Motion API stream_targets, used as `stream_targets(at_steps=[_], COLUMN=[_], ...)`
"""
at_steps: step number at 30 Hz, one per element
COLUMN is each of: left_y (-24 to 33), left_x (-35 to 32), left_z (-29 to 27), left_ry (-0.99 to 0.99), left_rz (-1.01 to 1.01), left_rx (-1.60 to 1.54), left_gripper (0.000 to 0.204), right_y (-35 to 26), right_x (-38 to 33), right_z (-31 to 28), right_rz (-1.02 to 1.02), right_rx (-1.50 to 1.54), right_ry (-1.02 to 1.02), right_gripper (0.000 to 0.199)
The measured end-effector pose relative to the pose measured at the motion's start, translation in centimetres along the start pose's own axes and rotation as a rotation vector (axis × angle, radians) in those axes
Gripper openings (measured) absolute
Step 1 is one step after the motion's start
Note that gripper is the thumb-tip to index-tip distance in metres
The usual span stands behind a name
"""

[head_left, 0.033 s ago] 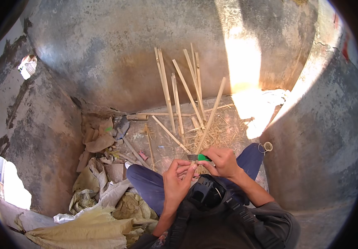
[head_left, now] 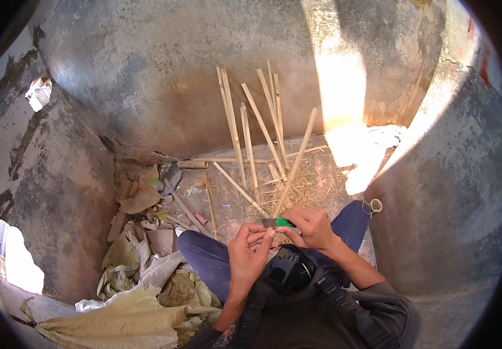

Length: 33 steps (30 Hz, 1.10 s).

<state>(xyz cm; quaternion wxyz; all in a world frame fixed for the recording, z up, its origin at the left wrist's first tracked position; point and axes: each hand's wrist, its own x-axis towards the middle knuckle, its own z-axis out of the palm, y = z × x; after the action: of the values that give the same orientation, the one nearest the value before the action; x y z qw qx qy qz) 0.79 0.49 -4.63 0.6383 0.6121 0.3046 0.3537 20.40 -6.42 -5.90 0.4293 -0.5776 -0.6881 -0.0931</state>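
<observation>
My right hand (head_left: 315, 230) is closed around the green handle of a knife (head_left: 286, 222). Its short dark blade points left, toward my other hand. Just left of it, my left hand (head_left: 246, 251) is closed, thumb and fingertips pinched together beside the blade. What it pinches is mostly hidden; only a small pale bit shows at the fingertips. Both hands meet in front of my body, above my lap. Beyond them, a long split bamboo strip (head_left: 297, 160) slants away, its near end close to the knife.
Several more bamboo strips (head_left: 232, 125) lean on the concrete wall (head_left: 175, 75) ahead. Pale shavings (head_left: 321, 186) litter the floor. Crumpled sacks (head_left: 129, 320) and scraps lie at left. A bamboo ring (head_left: 375, 205) is by my right knee. Walls rise on both sides.
</observation>
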Motion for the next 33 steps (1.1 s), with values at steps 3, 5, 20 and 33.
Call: stream_targets(at_steps=[3, 5, 20, 33], left_y=[0.1, 0.1, -0.7, -2.8], left_x=[-0.2, -0.3, -1.0, -3.4], left_z=[0.1, 0.3, -0.1, -2.6], left_ry=[0.026, 0.029, 0.042, 0.006], left_rz=[0.048, 0.058, 0.094, -0.047], left_rx=[0.028, 0.027, 0.098, 0.098], left_gripper=[0.017, 0.017, 0.014, 0.014], right_y=[-0.3, -0.3, 5.4, 18.4], right_x=[0.0, 0.3, 3.6, 7.2], right_z=[-0.2, -0.5, -3.7, -11.3], right_rz=[0.000, -0.004, 0.074, 0.535], right_rx=[-0.007, -0.008, -0.185, -0.218], right_ry=[-0.008, 0.002, 0.158, 0.464], right_gripper=[0.025, 0.025, 0.027, 0.041])
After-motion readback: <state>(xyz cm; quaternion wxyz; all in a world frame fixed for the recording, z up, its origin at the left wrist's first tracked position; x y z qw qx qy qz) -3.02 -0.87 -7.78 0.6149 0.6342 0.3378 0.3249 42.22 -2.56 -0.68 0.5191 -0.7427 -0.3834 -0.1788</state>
